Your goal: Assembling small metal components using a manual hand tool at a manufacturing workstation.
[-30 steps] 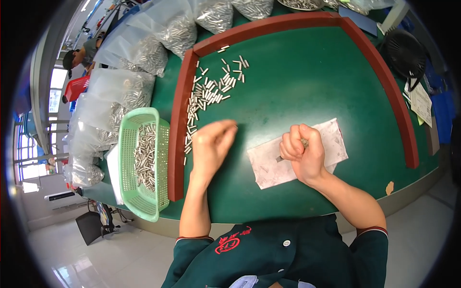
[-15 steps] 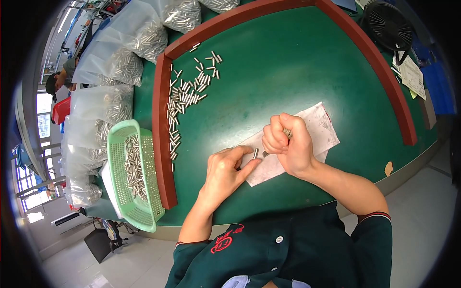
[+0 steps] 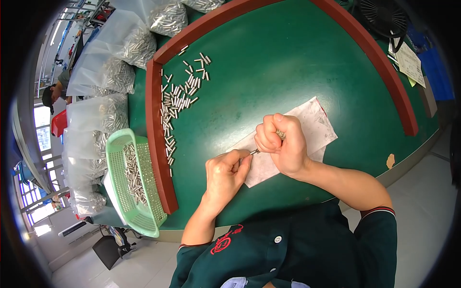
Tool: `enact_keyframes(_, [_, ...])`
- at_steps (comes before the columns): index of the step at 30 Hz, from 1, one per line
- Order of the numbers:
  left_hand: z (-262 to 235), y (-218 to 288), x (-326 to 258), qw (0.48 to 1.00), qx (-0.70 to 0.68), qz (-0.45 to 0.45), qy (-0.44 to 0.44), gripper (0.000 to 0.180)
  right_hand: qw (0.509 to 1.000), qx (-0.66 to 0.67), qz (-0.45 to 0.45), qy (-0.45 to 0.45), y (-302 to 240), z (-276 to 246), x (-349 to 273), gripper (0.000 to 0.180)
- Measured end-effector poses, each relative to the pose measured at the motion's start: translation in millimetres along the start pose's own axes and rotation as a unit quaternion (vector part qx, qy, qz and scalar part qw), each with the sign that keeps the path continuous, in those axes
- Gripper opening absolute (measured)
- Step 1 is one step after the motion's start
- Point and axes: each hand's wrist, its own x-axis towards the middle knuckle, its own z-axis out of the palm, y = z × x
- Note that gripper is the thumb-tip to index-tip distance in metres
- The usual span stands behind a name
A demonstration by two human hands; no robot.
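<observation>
My right hand (image 3: pixel 282 144) is closed in a fist over a white paper sheet (image 3: pixel 314 124) on the green table (image 3: pixel 269 62), with a bunch of small metal pins (image 3: pixel 280 135) showing between its fingers. My left hand (image 3: pixel 225 173) sits just left of it, fingertips pinching one metal pin (image 3: pixel 254 152) that pokes out from the bottom of the right fist. Further left, a scatter of loose silver pins (image 3: pixel 177 98) lies on the green surface along the red border.
A red raised rim (image 3: pixel 156 144) bounds the green surface. A light green plastic basket (image 3: pixel 132 185) of pins hangs over the left edge. Clear bags of pins (image 3: pixel 120 72) are piled at the upper left. A black fan (image 3: pixel 384 17) and papers (image 3: pixel 408 60) sit at the upper right.
My left hand moved from the loose pins on the left over to the right fist and now pinches a pin there. The right hand stayed closed above the paper.
</observation>
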Motion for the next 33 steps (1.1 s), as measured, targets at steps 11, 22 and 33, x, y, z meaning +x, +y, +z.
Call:
enact_keyframes(11, [-1.5, 0.5, 0.6, 1.0, 0.001, 0.009, 0.008, 0.005, 0.999, -0.029, -0.008, -0.026, 2.6, 0.6, 0.2, 0.041])
enact_keyframes(22, [-0.9, 0.3, -0.1, 1.0, -0.001, 0.002, 0.007, 0.005, 0.999, -0.037, -0.02, -0.033, 2.8, 1.5, -1.7, 0.042])
enact_keyframes(33, [-4.5, 1.0, 2.5, 1.0, -0.008, 0.001, -0.02, 0.004, 0.977, -0.168, -0.105, -0.079, 9.2, 7.8, -8.7, 0.041])
